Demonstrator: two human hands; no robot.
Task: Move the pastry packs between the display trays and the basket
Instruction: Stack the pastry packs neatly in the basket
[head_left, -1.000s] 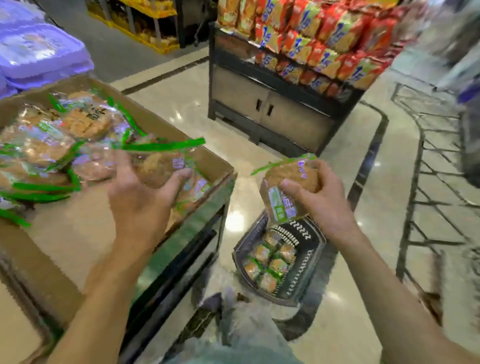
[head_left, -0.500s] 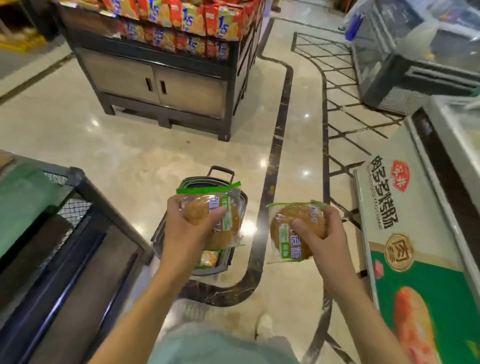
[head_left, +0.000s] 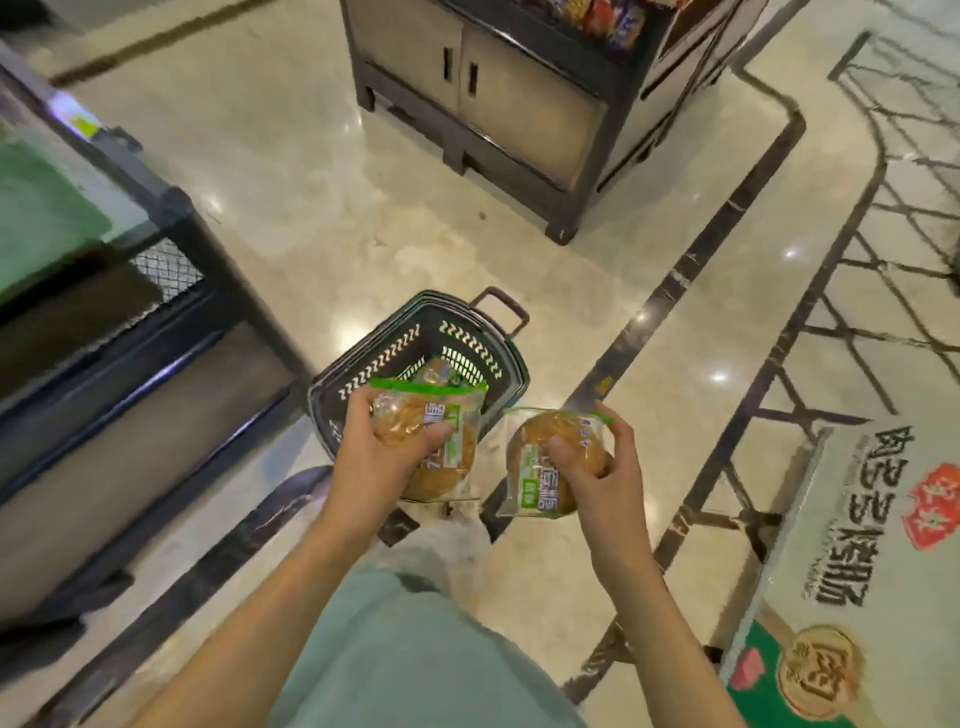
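Holding one pastry pack each, both hands hang above the shopping basket (head_left: 470, 340) on the floor. The left hand (head_left: 382, 457) curls its fingers round a pack (head_left: 441, 441) over the basket's near rim. The right hand (head_left: 597, 467) pinches another pack (head_left: 540, 467) just right of the basket. I think it is best to lower each pack inside the basket before letting go.

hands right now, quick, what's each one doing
Left hand: closed on a pastry pack, held above the basket.
Right hand: closed on a second pastry pack, beside the basket.
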